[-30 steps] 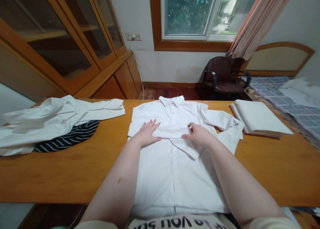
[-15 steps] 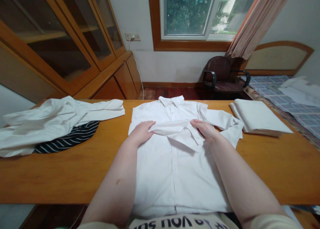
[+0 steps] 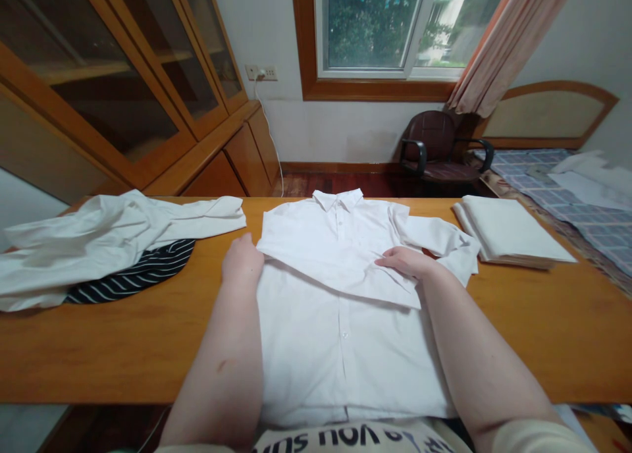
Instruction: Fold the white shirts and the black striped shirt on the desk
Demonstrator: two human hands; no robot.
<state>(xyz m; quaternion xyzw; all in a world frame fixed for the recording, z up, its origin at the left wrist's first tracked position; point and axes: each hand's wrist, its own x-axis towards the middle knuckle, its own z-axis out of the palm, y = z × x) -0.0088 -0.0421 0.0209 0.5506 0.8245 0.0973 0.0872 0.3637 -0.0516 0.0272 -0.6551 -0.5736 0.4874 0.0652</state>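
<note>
A white button-up shirt (image 3: 306, 347) lies front up on the table, collar at the far side, one sleeve (image 3: 340, 272) folded across its chest. At the shirt's left edge, my left hand (image 3: 243, 259) is closed on the fold of that sleeve; its fingertips are partly hidden. My right hand (image 3: 407, 262) rests over the sleeve on the right of the chest, fingers together on the cloth, with creases running out from the fingertips. The other sleeve (image 3: 434, 236) lies loosely bent out to the right.
On the wooden table (image 3: 123, 354), a rumpled white garment (image 3: 113, 222) and black striped cloth (image 3: 143, 272) lie at left. A folded white stack (image 3: 513, 229) sits at right. Beyond are a chair (image 3: 434, 143), a bed (image 3: 553, 183) and a glass-door cabinet (image 3: 133, 97).
My left hand has moved left to the shirt's edge. The bunched sleeve now lies flatter and wider across the chest. My right hand has shifted slightly down.
</note>
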